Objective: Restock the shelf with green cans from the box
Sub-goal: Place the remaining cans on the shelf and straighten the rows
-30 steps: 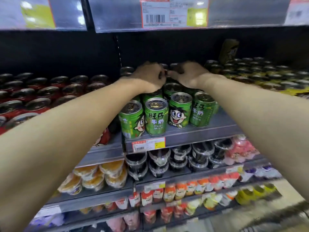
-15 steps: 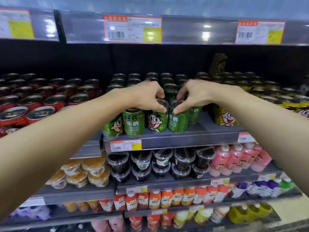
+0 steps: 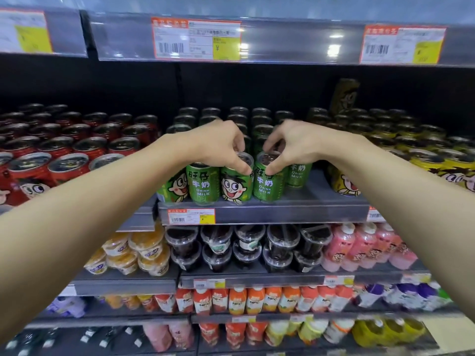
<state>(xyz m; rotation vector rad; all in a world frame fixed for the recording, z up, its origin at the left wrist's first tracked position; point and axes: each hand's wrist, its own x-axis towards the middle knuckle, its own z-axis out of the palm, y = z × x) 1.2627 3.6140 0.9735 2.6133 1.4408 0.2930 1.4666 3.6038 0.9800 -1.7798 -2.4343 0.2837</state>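
Cans: small green milk-drink cans, front row of four on the middle shelf (image 3: 282, 211) just behind its lip. Left hand (image 3: 218, 147) pinches the rim of the face-print can (image 3: 235, 185) from above, thumb on the front edge, fingers curled over the lid. Right hand (image 3: 290, 146) does the same on the neighbouring can (image 3: 268, 182), the two cans almost touching. My read: rigid metal, smooth printed walls, likely a bit slippery; full ones carry some weight for their size, and thin walls dent if dropped. Rim pinch is fine for nudging and aligning; for lifting, wrap the body mid-height. More green cans fill the rows behind; red cans (image 3: 64, 163) to the left, yellow cans (image 3: 437, 165) to the right. Box not in view.
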